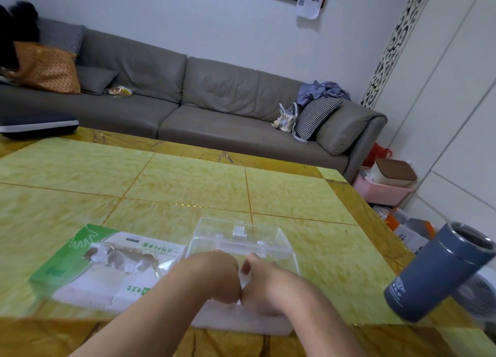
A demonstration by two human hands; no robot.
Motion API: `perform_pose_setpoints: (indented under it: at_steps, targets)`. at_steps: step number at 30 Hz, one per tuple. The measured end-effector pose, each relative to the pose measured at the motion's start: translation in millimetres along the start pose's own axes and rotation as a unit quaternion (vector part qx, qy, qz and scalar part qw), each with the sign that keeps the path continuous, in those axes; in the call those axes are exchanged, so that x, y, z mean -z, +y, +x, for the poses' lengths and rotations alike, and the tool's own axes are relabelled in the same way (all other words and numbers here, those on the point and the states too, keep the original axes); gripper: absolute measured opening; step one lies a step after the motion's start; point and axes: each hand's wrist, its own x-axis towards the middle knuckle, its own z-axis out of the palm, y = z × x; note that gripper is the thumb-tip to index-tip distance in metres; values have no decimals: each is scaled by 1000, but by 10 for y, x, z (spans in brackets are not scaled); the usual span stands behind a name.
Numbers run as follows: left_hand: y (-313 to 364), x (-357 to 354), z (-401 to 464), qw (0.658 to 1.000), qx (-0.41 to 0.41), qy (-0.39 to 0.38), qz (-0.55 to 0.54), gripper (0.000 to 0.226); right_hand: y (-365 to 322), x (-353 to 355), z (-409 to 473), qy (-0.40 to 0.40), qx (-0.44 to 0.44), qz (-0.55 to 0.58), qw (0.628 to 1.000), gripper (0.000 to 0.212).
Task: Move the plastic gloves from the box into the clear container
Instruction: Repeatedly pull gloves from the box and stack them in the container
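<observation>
Both hands (pixel 241 281) fisted over clear container (pixel 268 246); gloves box (pixel 107 265) left.

On the table (pixel 188 185) there is one green-and-white glove box (pixel 107 265) at the near left, one clear container (pixel 241 246) near the middle, and one grey-blue cup (pixel 440 270) at the near right edge. Two hands are in view, a left hand (pixel 217 276) and a right hand (pixel 265 287), touching each other over the container. Farther off stands one grey sofa (pixel 214 99) bearing four cushions, and one pink basket (pixel 381 193) sits on the floor at the right.
</observation>
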Motion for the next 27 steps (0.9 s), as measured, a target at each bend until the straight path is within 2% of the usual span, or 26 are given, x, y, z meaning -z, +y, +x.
perform_pose_setpoints:
  at_steps: [6,13,16,19,21,24,27]
  targets:
    - [0,-11,-28,1000,-9,28,-9,25,9,-15,-64,39,13,7,999,46]
    - [-119,-131,-284,983,-37,163,-79,28,-8,-47,-174,128,13,-67,989,43]
    - [-256,-117,-429,951,-76,251,-161,32,-16,-53,-217,177,25,-106,978,40]
    - [-488,-49,-521,904,-101,351,-222,22,-48,-46,-270,250,37,-115,961,28]
    - [-725,6,-534,888,-84,384,-240,16,-96,-38,-291,296,41,-99,949,19]
    - [-1186,43,-506,898,-6,390,-201,8,-178,-71,-269,363,65,-83,926,14]
    - [-1546,-32,-439,937,36,316,-146,12,-207,-148,-183,395,98,-41,913,15]
